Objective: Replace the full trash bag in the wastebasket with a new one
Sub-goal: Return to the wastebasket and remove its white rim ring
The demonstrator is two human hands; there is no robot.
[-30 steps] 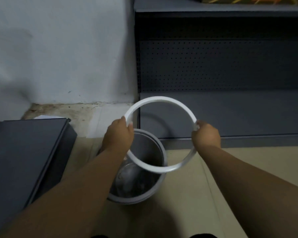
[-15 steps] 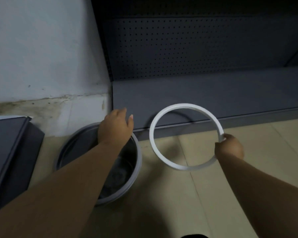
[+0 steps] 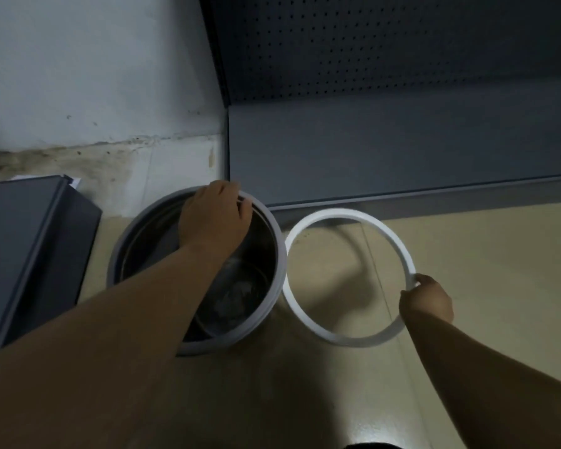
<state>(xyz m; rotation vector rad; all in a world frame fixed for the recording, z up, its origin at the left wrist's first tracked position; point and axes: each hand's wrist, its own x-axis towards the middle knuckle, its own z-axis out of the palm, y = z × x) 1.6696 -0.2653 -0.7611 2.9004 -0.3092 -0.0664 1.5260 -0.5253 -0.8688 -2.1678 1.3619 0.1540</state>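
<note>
Removal stage: white plastic hoop off, pinched in right hand, centre right; left hand, grip unclear, at round grey wastebasket rim; dark bag not yet out.

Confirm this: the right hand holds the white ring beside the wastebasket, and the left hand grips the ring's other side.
Not quite. The left hand is not on the white ring; it rests on the far rim of the wastebasket. The right hand alone holds the ring beside the wastebasket, as the head view shows.
</note>
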